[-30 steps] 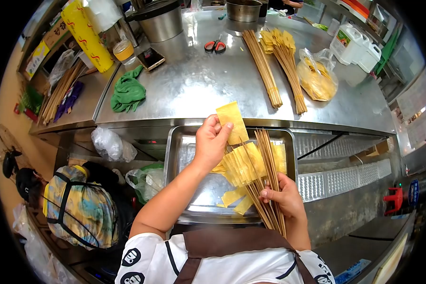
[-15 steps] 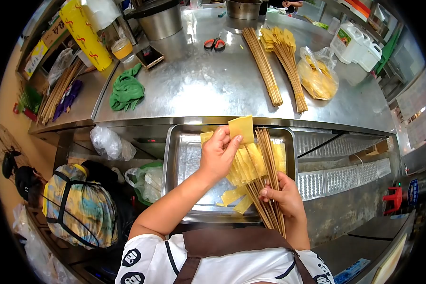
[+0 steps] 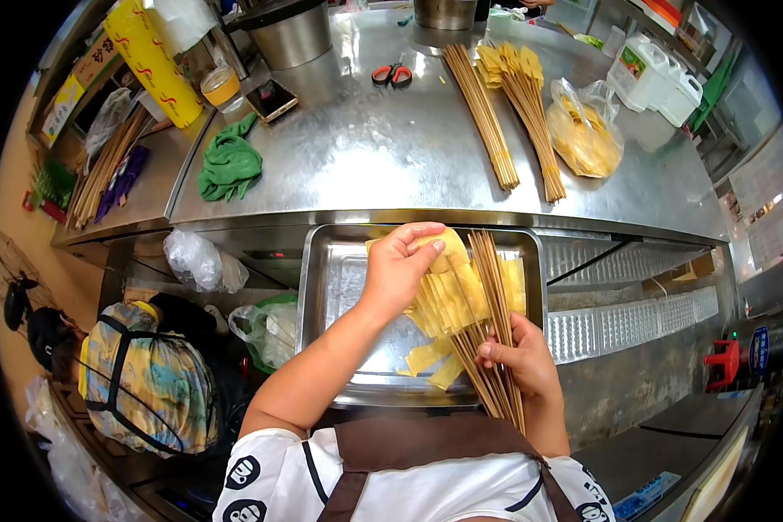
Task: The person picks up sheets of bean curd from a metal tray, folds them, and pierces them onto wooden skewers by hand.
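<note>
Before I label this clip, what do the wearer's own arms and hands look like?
Left hand and right hand: bare, no gloves or watch visible. Short white sleeves with black rounded prints. White shirt with black trim lines, brown apron.

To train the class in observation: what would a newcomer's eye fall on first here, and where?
Probably the middle first: at the steel tray, the left hand holds a yellow sheet and the right hand grips a bundle of thin sticks. On the metal table beyond, the crumpled green cloth at the left and the scissors farther back stand out.
</note>
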`<state>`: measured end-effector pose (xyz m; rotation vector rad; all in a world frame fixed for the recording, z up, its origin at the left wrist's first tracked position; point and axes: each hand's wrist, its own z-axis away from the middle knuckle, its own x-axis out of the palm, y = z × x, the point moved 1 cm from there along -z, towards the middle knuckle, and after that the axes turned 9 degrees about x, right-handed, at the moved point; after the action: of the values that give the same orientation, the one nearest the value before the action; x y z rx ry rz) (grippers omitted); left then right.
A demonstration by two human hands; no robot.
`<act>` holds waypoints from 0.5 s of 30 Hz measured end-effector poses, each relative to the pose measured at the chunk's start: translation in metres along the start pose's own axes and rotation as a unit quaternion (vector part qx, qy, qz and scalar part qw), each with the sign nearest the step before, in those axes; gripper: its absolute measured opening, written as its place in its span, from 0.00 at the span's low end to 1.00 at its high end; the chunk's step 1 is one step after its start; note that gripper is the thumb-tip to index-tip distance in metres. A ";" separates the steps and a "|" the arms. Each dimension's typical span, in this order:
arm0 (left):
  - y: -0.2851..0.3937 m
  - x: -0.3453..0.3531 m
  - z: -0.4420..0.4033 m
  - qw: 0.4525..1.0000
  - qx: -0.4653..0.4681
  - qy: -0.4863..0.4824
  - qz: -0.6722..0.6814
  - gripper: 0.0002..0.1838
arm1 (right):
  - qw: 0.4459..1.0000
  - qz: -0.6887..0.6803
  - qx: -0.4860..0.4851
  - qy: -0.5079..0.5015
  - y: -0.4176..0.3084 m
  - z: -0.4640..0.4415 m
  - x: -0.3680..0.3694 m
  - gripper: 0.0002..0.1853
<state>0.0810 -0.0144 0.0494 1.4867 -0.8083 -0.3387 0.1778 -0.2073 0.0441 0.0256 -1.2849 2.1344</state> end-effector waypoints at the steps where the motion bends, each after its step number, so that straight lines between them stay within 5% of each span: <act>1: -0.001 -0.002 -0.001 1.000 -0.001 0.000 0.000 0.12 | 1.000 0.002 -0.001 0.000 0.000 0.000 0.000 0.11; 15: -0.008 0.001 0.012 0.997 -0.069 -0.022 -0.023 0.11 | 1.000 -0.009 -0.001 -0.001 0.003 -0.003 -0.004 0.13</act>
<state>0.0759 -0.0242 0.0405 1.3752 -0.7710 -0.4548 0.1799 -0.2080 0.0393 0.0367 -1.2835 2.1187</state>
